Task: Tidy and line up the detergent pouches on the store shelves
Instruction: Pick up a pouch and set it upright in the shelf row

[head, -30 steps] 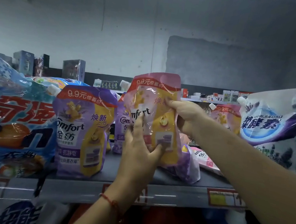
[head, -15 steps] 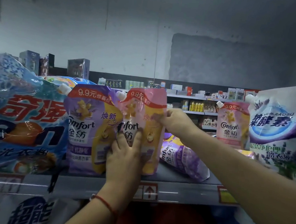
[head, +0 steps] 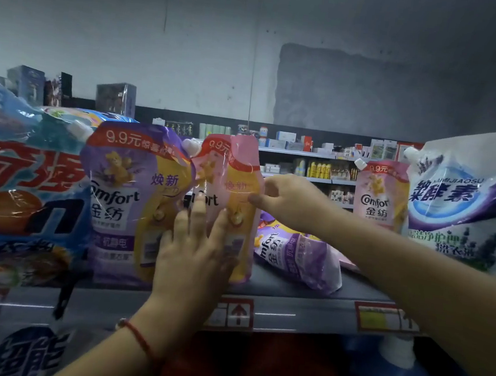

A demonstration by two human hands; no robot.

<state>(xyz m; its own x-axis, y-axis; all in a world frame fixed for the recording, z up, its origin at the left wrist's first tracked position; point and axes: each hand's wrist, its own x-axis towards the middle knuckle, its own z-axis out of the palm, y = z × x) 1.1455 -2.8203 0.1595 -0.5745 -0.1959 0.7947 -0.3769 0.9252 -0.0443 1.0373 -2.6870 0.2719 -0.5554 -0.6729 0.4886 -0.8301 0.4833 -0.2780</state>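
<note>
Pink pouch (head: 228,192) being stood upright: left hand (head: 193,261) flat against it, right hand (head: 288,198) pinching its edge. Next: purple pouch (head: 298,254) lying at 3 o'clock.

L hand (head: 193,261) flat, fingers straight; R hand (head: 288,199) pinching.
</note>
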